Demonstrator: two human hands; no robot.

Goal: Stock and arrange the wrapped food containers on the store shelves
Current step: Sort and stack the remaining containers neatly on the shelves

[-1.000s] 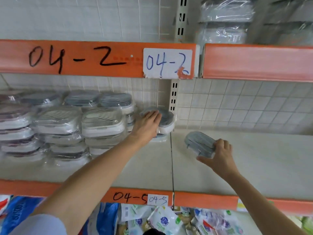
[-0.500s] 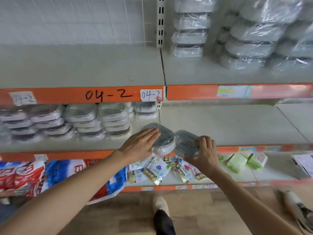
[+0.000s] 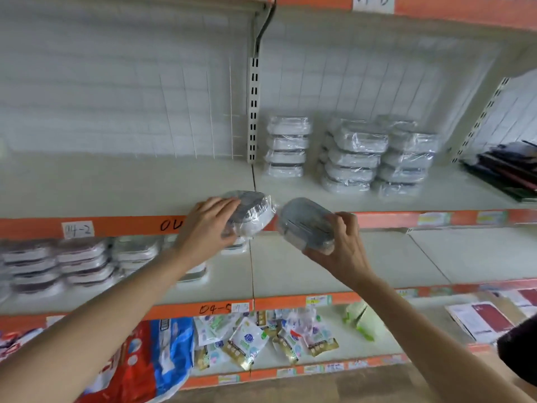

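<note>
Gripping one wrapped container point(image 3: 252, 212) at frame centre, the left hand point(image 3: 207, 228) curls its fingers over its lid; the right hand point(image 3: 341, 248) clasps a second container point(image 3: 305, 223) just beside it, both before the orange shelf edge point(image 3: 392, 220). Stacked containers point(image 3: 351, 158) sit upper right.

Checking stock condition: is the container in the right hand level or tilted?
Tilted: the container in the right hand shows its lid slanted toward the camera.

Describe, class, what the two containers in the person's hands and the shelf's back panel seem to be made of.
Left container: probably plastic, pale body with a grey lid, under clear glossy film that crinkles and glints. Right container: the same look, a ribbed grey lid under shiny film. Back panel: apparently white-painted wire mesh, shown by its thin grid lines; blur leaves this uncertain.
</note>
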